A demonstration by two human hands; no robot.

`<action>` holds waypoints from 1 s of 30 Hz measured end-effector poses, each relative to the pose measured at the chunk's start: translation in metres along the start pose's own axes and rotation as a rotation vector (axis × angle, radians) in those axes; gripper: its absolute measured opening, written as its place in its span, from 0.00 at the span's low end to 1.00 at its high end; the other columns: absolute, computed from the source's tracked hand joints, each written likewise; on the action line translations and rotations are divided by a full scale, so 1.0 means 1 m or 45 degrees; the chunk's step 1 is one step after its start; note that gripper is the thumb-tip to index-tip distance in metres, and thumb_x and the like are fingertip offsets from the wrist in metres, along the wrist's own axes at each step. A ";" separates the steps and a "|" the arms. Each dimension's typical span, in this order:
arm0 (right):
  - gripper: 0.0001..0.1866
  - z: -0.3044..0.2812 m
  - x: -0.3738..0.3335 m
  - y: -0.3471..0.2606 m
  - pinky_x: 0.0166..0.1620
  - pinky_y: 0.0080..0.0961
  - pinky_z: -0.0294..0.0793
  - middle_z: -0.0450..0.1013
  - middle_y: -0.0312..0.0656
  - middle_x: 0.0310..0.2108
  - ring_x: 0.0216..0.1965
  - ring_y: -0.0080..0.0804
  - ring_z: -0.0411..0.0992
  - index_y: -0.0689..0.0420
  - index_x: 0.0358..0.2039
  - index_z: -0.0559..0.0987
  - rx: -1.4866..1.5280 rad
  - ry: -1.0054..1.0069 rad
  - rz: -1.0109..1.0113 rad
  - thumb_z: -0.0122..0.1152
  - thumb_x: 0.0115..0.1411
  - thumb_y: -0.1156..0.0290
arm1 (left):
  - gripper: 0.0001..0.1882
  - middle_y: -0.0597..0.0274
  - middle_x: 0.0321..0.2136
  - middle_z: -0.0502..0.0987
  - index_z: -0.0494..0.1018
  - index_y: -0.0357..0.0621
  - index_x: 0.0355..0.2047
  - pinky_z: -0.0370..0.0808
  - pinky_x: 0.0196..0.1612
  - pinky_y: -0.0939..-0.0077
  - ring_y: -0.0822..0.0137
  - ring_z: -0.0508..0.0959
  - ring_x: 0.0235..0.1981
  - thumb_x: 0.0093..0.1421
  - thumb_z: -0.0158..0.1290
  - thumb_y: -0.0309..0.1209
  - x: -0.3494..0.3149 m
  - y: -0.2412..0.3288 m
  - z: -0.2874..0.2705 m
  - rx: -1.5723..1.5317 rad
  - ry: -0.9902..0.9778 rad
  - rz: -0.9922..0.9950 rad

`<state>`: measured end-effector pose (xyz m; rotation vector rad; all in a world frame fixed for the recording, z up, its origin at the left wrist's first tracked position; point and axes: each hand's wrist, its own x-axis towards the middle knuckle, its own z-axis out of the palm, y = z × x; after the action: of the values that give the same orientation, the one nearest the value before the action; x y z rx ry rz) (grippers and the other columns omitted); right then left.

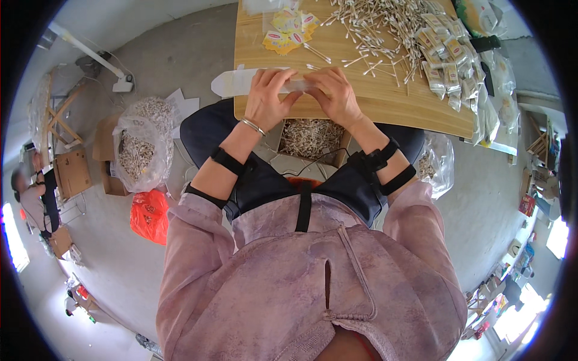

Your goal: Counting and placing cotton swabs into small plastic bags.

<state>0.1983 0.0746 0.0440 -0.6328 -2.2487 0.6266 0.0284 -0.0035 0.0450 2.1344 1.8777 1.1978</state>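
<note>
Above the near edge of the wooden table [385,105], my two hands meet with fingers curled and thumbs pointing at each other. My left hand [270,93] and my right hand [335,96] pinch a small clear plastic bag [295,86] between them; its contents are mostly hidden by my fingers. Left of my left hand, a flat whitish plastic strip [232,83] sticks out past the table's corner. Beyond my hands lie yellow-and-white printed cards [292,30] and a few loose cotton swabs [317,53].
A big heap of cotton swabs [379,27] covers the far table, with filled swab packets [445,51] at its right. Below the table edge is a box of swabs [310,138]. Left on the floor stand a clear bag of swabs [144,150] and a red bag [149,216].
</note>
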 end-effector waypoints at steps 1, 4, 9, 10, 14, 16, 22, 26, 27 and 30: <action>0.14 -0.001 0.001 -0.002 0.44 0.30 0.71 0.74 0.39 0.36 0.40 0.38 0.69 0.56 0.35 0.80 0.161 -0.037 0.197 0.66 0.44 0.77 | 0.12 0.66 0.31 0.74 0.76 0.47 0.32 0.70 0.43 0.68 0.60 0.71 0.40 0.44 0.60 0.24 0.003 0.001 0.001 -0.170 -0.041 -0.157; 0.14 0.003 -0.002 0.003 0.46 0.29 0.69 0.74 0.40 0.35 0.40 0.40 0.69 0.57 0.36 0.79 0.256 -0.049 0.278 0.67 0.47 0.75 | 0.11 0.61 0.31 0.75 0.75 0.42 0.34 0.72 0.40 0.71 0.64 0.74 0.36 0.48 0.59 0.21 0.003 -0.004 0.006 -0.304 -0.028 -0.135; 0.10 0.012 -0.008 0.017 0.43 0.22 0.68 0.74 0.38 0.32 0.37 0.29 0.70 0.59 0.35 0.79 0.581 -0.151 0.524 0.63 0.50 0.76 | 0.05 0.66 0.26 0.77 0.75 0.40 0.31 0.72 0.35 0.79 0.74 0.73 0.29 0.53 0.58 0.25 -0.002 -0.013 0.017 -0.959 -0.183 -0.570; 0.08 0.013 -0.008 0.017 0.42 0.19 0.68 0.74 0.37 0.30 0.35 0.25 0.70 0.60 0.34 0.78 0.785 -0.156 0.677 0.62 0.51 0.77 | 0.04 0.67 0.26 0.77 0.75 0.39 0.30 0.71 0.32 0.82 0.78 0.72 0.27 0.54 0.57 0.26 -0.002 -0.014 0.019 -1.017 -0.181 -0.599; 0.05 0.013 -0.003 0.013 0.39 0.17 0.67 0.74 0.34 0.28 0.32 0.18 0.68 0.62 0.31 0.78 1.150 -0.124 0.909 0.60 0.52 0.77 | 0.05 0.69 0.27 0.76 0.74 0.39 0.31 0.70 0.32 0.84 0.80 0.71 0.28 0.56 0.56 0.26 -0.007 -0.017 0.027 -1.147 -0.219 -0.779; 0.05 0.011 0.002 0.013 0.37 0.17 0.67 0.74 0.33 0.27 0.31 0.16 0.67 0.62 0.30 0.78 1.299 -0.145 1.021 0.59 0.54 0.75 | 0.06 0.69 0.29 0.76 0.73 0.38 0.33 0.68 0.33 0.86 0.81 0.70 0.30 0.58 0.54 0.28 -0.007 -0.018 0.030 -1.325 -0.194 -0.900; 0.05 0.012 0.002 0.016 0.37 0.16 0.67 0.74 0.33 0.26 0.30 0.17 0.67 0.62 0.30 0.78 1.304 -0.140 0.988 0.58 0.55 0.74 | 0.07 0.66 0.34 0.76 0.72 0.38 0.37 0.67 0.39 0.86 0.80 0.70 0.34 0.61 0.49 0.28 -0.010 -0.017 0.035 -1.632 -0.113 -0.918; 0.05 0.018 -0.003 0.016 0.37 0.15 0.67 0.74 0.33 0.27 0.30 0.17 0.68 0.62 0.30 0.79 1.290 -0.097 0.924 0.59 0.56 0.75 | 0.07 0.63 0.36 0.76 0.71 0.37 0.37 0.66 0.41 0.85 0.79 0.70 0.35 0.61 0.48 0.27 -0.010 -0.009 0.033 -1.824 -0.053 -0.949; 0.04 0.018 -0.003 0.017 0.38 0.16 0.67 0.74 0.33 0.27 0.30 0.17 0.68 0.61 0.30 0.79 1.291 -0.086 0.931 0.58 0.56 0.75 | 0.07 0.61 0.38 0.75 0.70 0.37 0.38 0.64 0.46 0.82 0.76 0.70 0.39 0.61 0.46 0.26 -0.009 -0.008 0.033 -1.835 -0.071 -0.975; 0.04 0.018 -0.001 0.017 0.38 0.16 0.68 0.74 0.33 0.28 0.31 0.17 0.68 0.61 0.30 0.79 1.234 -0.109 0.905 0.58 0.56 0.75 | 0.07 0.59 0.40 0.74 0.69 0.37 0.38 0.63 0.50 0.80 0.74 0.70 0.42 0.62 0.44 0.25 -0.013 -0.014 0.036 -1.727 -0.111 -0.988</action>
<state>0.1897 0.0824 0.0225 -0.8587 -1.4387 1.9352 0.0379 0.0043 0.0064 0.6385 1.0077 1.4129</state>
